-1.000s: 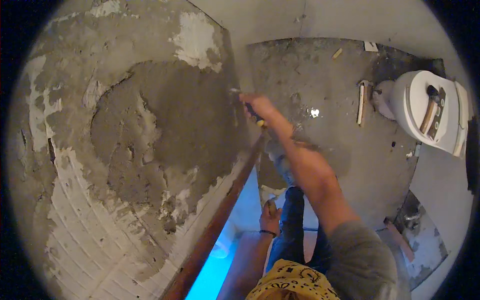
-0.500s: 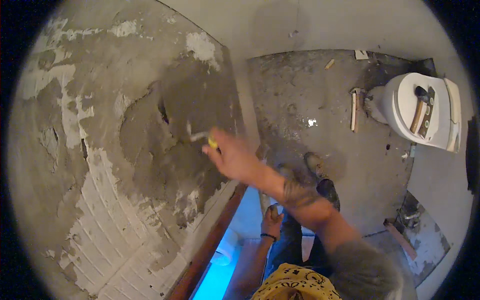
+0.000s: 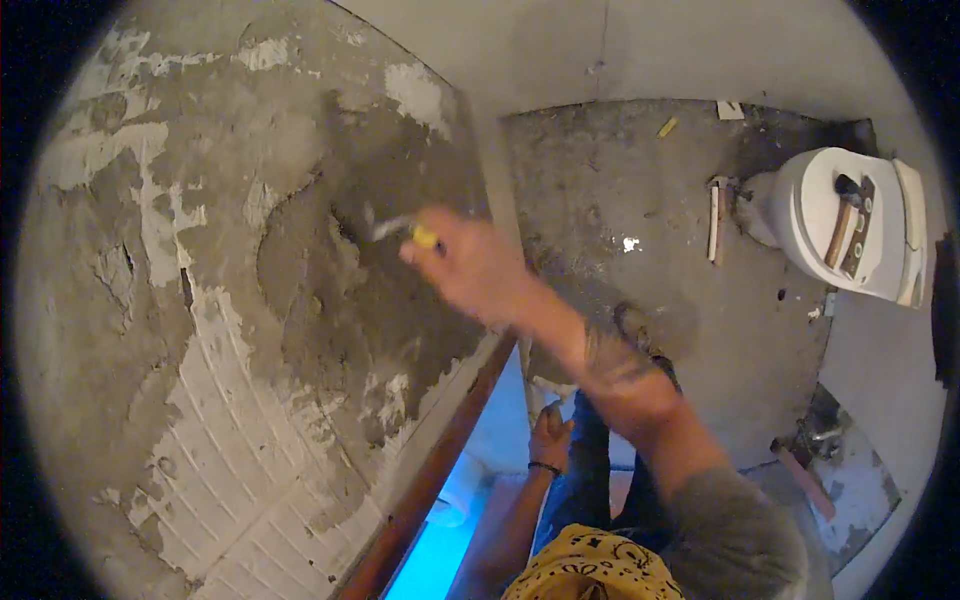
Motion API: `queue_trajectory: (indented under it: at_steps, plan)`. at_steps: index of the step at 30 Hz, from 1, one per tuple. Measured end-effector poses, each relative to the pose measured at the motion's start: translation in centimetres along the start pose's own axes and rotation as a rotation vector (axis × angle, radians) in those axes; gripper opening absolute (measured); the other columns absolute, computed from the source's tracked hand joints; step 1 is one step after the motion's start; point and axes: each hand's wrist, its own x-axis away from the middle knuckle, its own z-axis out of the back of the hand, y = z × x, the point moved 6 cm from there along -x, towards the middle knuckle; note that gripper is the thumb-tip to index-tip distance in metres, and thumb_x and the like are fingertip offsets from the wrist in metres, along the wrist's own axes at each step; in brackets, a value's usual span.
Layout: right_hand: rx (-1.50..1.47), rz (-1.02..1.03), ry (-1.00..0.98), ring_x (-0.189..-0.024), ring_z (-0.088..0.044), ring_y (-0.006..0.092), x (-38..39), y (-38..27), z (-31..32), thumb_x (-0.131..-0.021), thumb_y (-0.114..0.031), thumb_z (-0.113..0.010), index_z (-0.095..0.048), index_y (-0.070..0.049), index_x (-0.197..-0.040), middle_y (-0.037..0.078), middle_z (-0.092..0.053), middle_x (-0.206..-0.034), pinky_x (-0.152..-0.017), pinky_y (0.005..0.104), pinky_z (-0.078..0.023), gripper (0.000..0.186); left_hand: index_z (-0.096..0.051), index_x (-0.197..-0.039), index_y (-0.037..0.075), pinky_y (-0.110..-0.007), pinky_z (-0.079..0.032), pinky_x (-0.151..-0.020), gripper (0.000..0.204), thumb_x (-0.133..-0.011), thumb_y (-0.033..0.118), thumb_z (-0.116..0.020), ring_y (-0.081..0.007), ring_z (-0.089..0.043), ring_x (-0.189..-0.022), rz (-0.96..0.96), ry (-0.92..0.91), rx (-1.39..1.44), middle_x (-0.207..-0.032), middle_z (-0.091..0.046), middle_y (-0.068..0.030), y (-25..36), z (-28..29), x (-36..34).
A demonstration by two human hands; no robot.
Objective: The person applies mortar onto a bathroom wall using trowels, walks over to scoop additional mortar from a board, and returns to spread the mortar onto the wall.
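right hand on trowel at the wall, left hand low by the hip

our right hand (image 3: 470, 268) is closed around a small trowel (image 3: 395, 230) with a yellow handle. fingers wrap the handle fully; only the yellow end and the metal blade stick out past the fist. the hand is motion-blurred, so we can't tell individual finger placement. the blade tip sits on or right at the wet grey mortar patch (image 3: 340, 250) on the wall (image 3: 120, 300); contact itself is too blurry to confirm.

our left hand (image 3: 550, 438) hangs low, well apart from the trowel, near the bottom of the view, beside a pale bucket-like shape (image 3: 545, 375) seen only in part. fingers look loosely curled; we can't tell if it holds anything. a dark band sits on that wrist.

surroundings: the wall shows bare white tile (image 3: 260, 500) at lower left, old grey plaster above. a reddish-brown edge strip (image 3: 440, 470) runs diagonally below the mortar, blue glow beside it. a rough concrete floor (image 3: 640, 200) lies to the right, with a white toilet (image 3: 850, 220) at far right and a hammer (image 3: 842, 215) lying on its lid.
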Motion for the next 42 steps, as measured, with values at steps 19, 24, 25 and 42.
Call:
queue_trajectory:
  at_steps: [19, 24, 25, 42]
  plan:
    - [0.077, -0.376, 0.087, -0.069, -0.061, 0.0295, 6.4, 30.2, -4.1, -0.090, -0.028, -0.053, -0.057, -0.005, -0.112, 0.014, -0.064, -0.080, -0.062, 0.0394, -0.049, 0.032, -0.048, -0.127, 0.008, -0.029, -0.048, -0.052, 0.054, -0.079, 0.021, -0.069, -0.0145, -0.056, -0.058, 0.229, -0.137, 0.145, -0.076, -0.060, -0.0058, 1.2, -4.1, 1.2]
    - [-0.109, -0.329, 0.084, -0.063, -0.060, 0.0376, 16.3, 20.2, -8.4, -0.089, -0.034, -0.055, -0.057, -0.004, -0.104, 0.017, -0.062, -0.072, -0.062, 0.0460, -0.048, 0.034, -0.050, -0.124, 0.010, -0.029, -0.047, -0.051, 0.051, -0.079, 0.022, -0.069, -0.0136, -0.056, -0.057, 0.038, -0.052, -0.174, -0.075, -0.060, -0.0066, -0.8, 1.2, 2.3]
    - [-0.323, -0.629, -0.082, -0.061, -0.060, 0.0349, 18.0, 21.1, -8.3, -0.090, -0.035, -0.055, -0.057, -0.003, -0.102, 0.015, -0.061, -0.069, -0.062, 0.0450, -0.048, 0.035, -0.050, -0.124, 0.010, -0.029, -0.047, -0.051, 0.051, -0.079, 0.022, -0.069, -0.0136, -0.056, -0.057, 0.035, -0.062, -0.167, -0.075, -0.060, -0.0066, -0.5, 0.7, 2.1]
    - [-0.369, -0.536, -0.111, -0.049, -0.055, 0.0193, 19.1, 16.9, -4.1, -0.091, -0.033, -0.055, -0.051, -0.005, -0.119, 0.009, -0.059, -0.067, -0.047, 0.0325, -0.046, 0.040, -0.050, -0.119, 0.005, -0.035, -0.051, -0.057, 0.050, -0.079, 0.028, -0.070, -0.0207, -0.061, -0.060, -0.108, -0.182, -0.220, -0.080, -0.064, -0.0118, -0.1, -3.2, -0.7]
